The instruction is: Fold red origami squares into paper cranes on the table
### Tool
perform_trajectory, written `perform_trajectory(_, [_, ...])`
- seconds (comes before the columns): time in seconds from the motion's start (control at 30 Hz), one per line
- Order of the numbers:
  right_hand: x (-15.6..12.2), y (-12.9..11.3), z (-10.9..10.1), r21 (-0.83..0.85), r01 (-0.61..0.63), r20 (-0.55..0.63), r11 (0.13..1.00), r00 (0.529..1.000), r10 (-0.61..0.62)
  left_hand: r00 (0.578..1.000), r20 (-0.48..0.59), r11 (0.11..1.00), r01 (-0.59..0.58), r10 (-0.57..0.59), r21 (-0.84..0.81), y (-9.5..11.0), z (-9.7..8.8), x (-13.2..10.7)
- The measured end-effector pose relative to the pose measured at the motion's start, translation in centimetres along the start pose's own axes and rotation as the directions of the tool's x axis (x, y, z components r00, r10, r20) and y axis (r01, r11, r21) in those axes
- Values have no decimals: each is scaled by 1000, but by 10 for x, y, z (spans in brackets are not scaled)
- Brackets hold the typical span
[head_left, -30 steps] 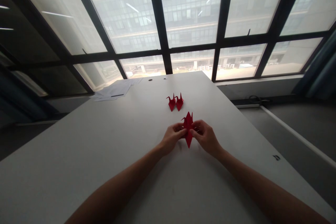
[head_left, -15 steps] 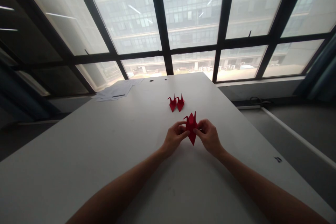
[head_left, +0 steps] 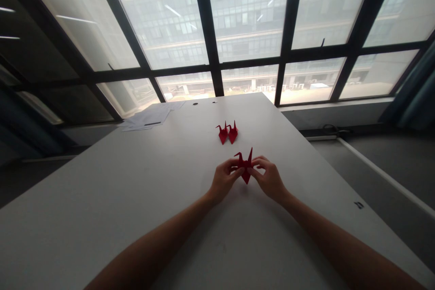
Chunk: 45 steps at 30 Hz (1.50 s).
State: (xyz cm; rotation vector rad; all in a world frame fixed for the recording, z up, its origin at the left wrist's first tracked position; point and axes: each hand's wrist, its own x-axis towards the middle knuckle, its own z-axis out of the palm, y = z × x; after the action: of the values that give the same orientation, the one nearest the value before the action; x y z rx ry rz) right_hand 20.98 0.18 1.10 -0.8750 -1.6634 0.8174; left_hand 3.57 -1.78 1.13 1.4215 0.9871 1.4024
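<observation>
White tabletop [head_left: 136, 199] under windows: left hand [head_left: 224, 178] and right hand [head_left: 268, 177] both pinch a red folded-paper crane [head_left: 245, 167]; two red paper cranes [head_left: 227, 132] stand farther off.

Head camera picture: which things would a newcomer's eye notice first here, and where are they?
First comes the small red folded-paper crane, pinched between the left hand and the right hand over the middle of the wide white table. Just beyond it stand two more red paper cranes, side by side. Behind the table, a large black-framed window fills the background.
</observation>
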Motion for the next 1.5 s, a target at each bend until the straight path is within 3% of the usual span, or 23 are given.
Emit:
perform_trajectory(0.13, [0,1,1,71,-40,61,997,997,36,1000,-5,1000,25,-24,11,-2,0,-1])
perform_trajectory(0.33, [-1,1,3,156,-89,60,984,995,81,998,13,998,57,-57,-5,-4,0,-1])
perform_trajectory(0.53, [-2,1,8,214,-150,62,965,988,140,1000,7,999,17,-17,-42,2,2,-1])
perform_trajectory(0.77, [-1,2,7,260,-132,55,957,991,121,998,9,997,65,-64,-36,4,3,-2])
perform_trajectory(1.1, [0,7,12,339,-190,44,921,981,186,999,-23,998,28,-30,-58,-2,-1,-1])
perform_trajectory(1.5, [1,3,10,384,-201,18,901,978,210,996,-58,998,63,-64,-19,-1,-2,0])
